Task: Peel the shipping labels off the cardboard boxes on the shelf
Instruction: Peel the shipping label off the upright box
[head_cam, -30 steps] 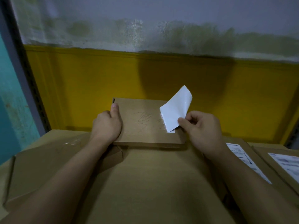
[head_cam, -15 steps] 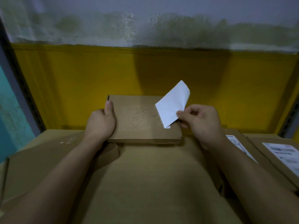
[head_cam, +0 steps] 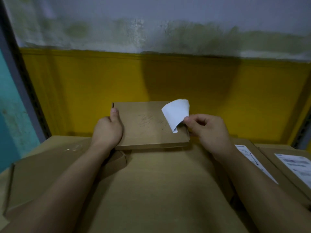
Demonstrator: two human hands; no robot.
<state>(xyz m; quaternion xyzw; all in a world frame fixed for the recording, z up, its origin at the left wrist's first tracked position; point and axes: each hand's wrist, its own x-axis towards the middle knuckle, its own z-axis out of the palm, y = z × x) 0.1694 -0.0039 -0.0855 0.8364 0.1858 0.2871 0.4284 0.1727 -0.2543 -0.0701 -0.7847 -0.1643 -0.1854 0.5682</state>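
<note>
Right grip (head_cam: 207,130) pinched the label (head_cam: 176,113), mostly curled up off the box (head_cam: 148,135); left grip (head_cam: 107,130) clamped its left edge.

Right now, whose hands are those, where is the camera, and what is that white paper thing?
Those are a person's own two hands; no robot here. The camera sits on their head, looking down, so you see what they see. The left hand grips the side of a small cardboard box, which lies on a bigger box. The right hand pinches a white shipping label, curled up off the box; only its bottom tip seems stuck. To the right, another label lies flat on its own box.
</note>
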